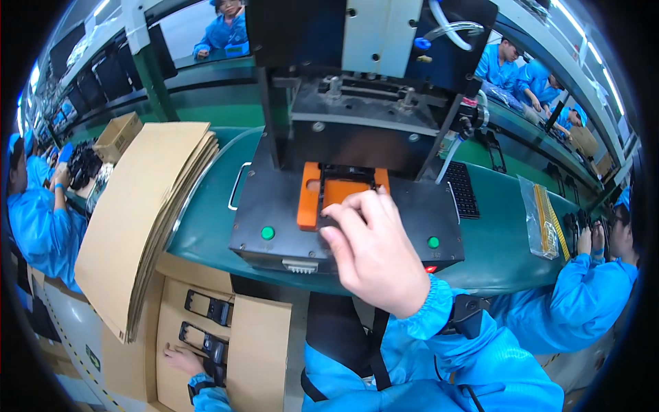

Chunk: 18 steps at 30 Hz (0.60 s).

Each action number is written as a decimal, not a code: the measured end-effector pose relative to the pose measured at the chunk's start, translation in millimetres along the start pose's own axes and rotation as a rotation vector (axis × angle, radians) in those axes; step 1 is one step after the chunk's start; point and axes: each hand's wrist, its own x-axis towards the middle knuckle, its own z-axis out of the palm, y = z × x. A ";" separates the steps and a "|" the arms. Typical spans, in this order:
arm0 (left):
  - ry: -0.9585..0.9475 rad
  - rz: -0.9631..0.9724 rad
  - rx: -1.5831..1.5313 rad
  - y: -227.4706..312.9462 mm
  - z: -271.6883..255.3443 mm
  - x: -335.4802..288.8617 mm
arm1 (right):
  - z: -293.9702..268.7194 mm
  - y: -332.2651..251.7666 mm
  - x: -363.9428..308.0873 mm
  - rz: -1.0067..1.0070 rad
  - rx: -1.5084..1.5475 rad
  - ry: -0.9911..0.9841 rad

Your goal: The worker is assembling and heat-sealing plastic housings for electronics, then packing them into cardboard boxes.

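Observation:
My right hand [374,247] reaches over an orange fixture [308,206] on the machine base. Its bent fingers and thumb close around the near end of a black plastic frame [321,192] lying in the fixture; the hand hides much of that end. Low on the left, my left hand [182,359] is inside an open cardboard box [257,343]. Its fingers are apart, at the left end of the lowest black plastic frame [217,371], partly covering it. Two more frames, an upper one [218,310] and a middle one [215,349], lie above it in a column.
The black press [364,147] rises over the fixture, with green buttons [268,233] on its base. Stacked cardboard sheets [141,206] lean at left. A bag with yellow strips [539,218] lies on the green table [501,237]. Co-workers in blue sit on both sides and across.

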 end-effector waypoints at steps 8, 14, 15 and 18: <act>-0.115 0.903 -1.026 292.2 -231.7 -57.9 | 6.7 -5.3 -8.6 -0.025 -0.138 0.023; -0.273 1.283 -1.040 423.0 -276.9 -72.3 | 2.7 -9.1 -27.1 -0.108 -0.269 -0.095; -0.263 1.354 -0.919 434.2 -277.6 -71.4 | 0.2 -5.1 -30.5 -0.134 -0.252 -0.114; -0.283 1.458 -0.728 444.5 -277.6 -67.5 | -14.2 15.3 -26.1 -0.100 0.105 -0.182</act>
